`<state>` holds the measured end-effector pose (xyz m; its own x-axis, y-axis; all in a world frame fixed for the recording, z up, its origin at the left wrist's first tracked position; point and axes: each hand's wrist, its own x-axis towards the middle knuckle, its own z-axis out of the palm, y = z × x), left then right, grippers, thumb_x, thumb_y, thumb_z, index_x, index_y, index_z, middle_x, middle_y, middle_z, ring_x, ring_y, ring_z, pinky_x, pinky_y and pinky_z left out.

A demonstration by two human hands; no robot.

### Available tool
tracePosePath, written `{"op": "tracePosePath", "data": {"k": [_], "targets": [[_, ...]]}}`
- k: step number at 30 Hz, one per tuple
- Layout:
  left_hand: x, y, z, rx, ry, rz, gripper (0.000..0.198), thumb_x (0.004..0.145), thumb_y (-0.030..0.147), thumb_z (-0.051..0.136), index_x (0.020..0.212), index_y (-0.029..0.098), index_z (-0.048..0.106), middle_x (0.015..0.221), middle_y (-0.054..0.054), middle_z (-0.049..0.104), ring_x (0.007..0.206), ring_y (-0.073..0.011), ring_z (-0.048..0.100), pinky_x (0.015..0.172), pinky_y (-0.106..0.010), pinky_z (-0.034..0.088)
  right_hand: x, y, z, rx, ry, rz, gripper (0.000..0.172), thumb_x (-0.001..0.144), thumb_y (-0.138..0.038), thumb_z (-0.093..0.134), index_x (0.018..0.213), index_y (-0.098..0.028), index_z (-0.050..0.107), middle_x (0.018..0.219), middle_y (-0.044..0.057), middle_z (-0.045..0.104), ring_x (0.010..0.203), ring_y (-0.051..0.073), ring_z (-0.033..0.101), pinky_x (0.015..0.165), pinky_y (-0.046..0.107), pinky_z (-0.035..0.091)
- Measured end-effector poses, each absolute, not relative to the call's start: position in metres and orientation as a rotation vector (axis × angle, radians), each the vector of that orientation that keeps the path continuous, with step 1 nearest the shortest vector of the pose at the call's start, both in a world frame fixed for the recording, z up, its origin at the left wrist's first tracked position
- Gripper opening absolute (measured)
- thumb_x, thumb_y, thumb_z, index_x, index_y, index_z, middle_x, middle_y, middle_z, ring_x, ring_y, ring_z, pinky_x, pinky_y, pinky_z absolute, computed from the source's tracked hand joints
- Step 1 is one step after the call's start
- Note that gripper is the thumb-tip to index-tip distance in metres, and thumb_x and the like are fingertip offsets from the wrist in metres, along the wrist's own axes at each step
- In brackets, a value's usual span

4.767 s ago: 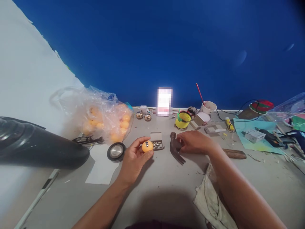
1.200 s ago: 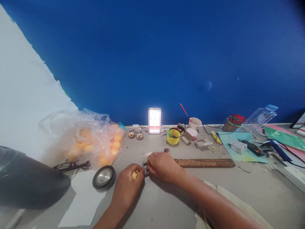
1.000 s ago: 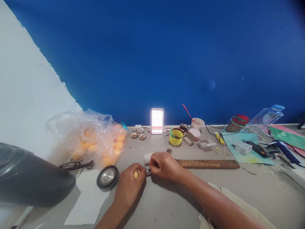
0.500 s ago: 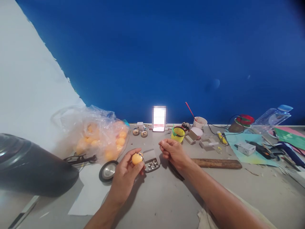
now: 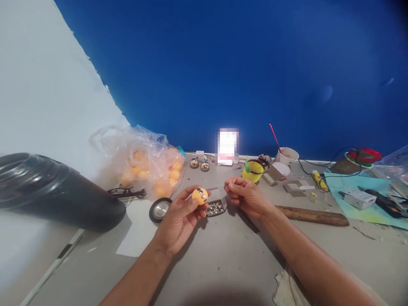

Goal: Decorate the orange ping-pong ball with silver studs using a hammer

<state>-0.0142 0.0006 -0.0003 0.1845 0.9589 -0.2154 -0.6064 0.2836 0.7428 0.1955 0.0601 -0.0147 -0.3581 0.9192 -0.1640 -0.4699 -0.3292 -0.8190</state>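
Note:
My left hand (image 5: 180,214) is closed around an orange ping-pong ball (image 5: 199,195) with shiny silver and dark studs on its surface. Just behind that hand lies an open tin (image 5: 218,213) of small silver metal pieces. My right hand (image 5: 247,195) hovers to the right of the tin, thumb and fingers pinched together. Whatever sits in that pinch is too small or hidden to make out. A round black-rimmed metal disc (image 5: 160,209) lies left of my left hand.
A clear bag (image 5: 149,148) of orange balls and a big dark cylinder (image 5: 63,191) stand at left. Two studded balls (image 5: 205,165) sit near the wall by a bright screen (image 5: 227,146). To the right are a yellow cup (image 5: 252,171), a wooden stick (image 5: 314,215) and a white cup (image 5: 288,155).
The camera view has turned left and tilted. My left hand has rotated the ball, so more studs face me. My right hand stays pinched near the tin.

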Motion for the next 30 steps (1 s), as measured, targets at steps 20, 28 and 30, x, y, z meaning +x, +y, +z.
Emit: {"op": "tracePosePath", "data": {"k": [20,28,30], "targets": [[-0.007,-0.003,0.0,0.674,0.789,1.222,0.036,0.07,0.025,0.088,0.102,0.019,0.071,0.089,-0.003,0.074,0.076,-0.0136,0.068,0.07,-0.023,0.056,0.173,0.031,0.007,-0.848,-1.061,1.862,0.03,0.063,-0.037,0.092,0.074,-0.016,0.073,0.068,0.001,0.068,0.053,0.007,0.048,0.048,0.021,0.029],[-0.008,-0.004,-0.007,0.85,0.927,1.276,0.038,0.072,0.025,0.087,0.107,0.02,0.073,0.096,-0.004,0.076,0.082,-0.0142,0.071,0.078,-0.025,0.058,0.17,0.029,0.011,-0.91,-1.033,1.879,0.033,0.058,-0.039,0.093,0.069,-0.016,0.071,0.063,-0.001,0.066,0.05,0.006,0.045,0.049,0.023,0.028],[-0.008,-0.004,-0.007,0.853,0.918,1.283,0.037,0.072,0.025,0.087,0.105,0.02,0.072,0.095,-0.003,0.077,0.081,-0.0141,0.071,0.079,-0.026,0.058,0.17,0.029,0.011,-0.917,-1.023,1.877,0.033,0.058,-0.039,0.093,0.069,-0.016,0.071,0.064,0.0,0.068,0.05,0.006,0.045,0.049,0.023,0.029]]}}
